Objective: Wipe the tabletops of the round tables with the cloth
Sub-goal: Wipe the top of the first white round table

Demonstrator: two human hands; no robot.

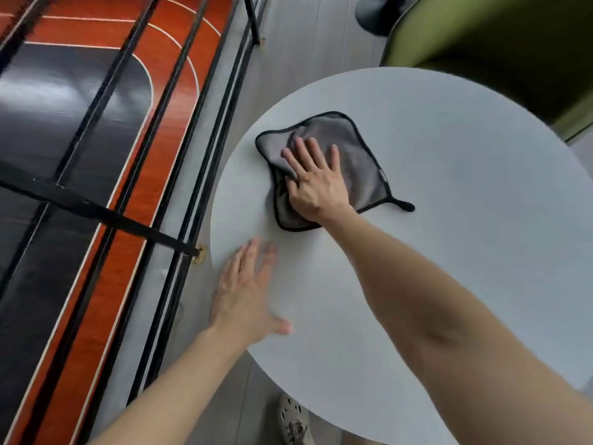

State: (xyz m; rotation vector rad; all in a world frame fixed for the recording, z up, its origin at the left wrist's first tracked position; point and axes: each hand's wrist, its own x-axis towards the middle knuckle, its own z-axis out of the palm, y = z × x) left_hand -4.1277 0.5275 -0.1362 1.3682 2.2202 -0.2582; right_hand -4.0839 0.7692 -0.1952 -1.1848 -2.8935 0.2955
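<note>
**Cloth under right palm**

A shoe (293, 422) shows under the near rim of the table (449, 236). The left hand (247, 290), blurred, lies flat at the top's 8 o'clock edge, fingers spread. The right hand (316, 184) presses the cloth (356, 146) flat at 10 o'clock, fingers straight and slightly apart. A chair (481, 43) stands beyond at 1 o'clock.

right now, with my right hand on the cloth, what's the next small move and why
Probably slide the cloth rightward across the tabletop, palm kept flat. The right hand presses the cloth near the tabletop's left edge, so most of the bare top lies to its right. The left hand lies flat by the near-left rim, out of that path.
</note>
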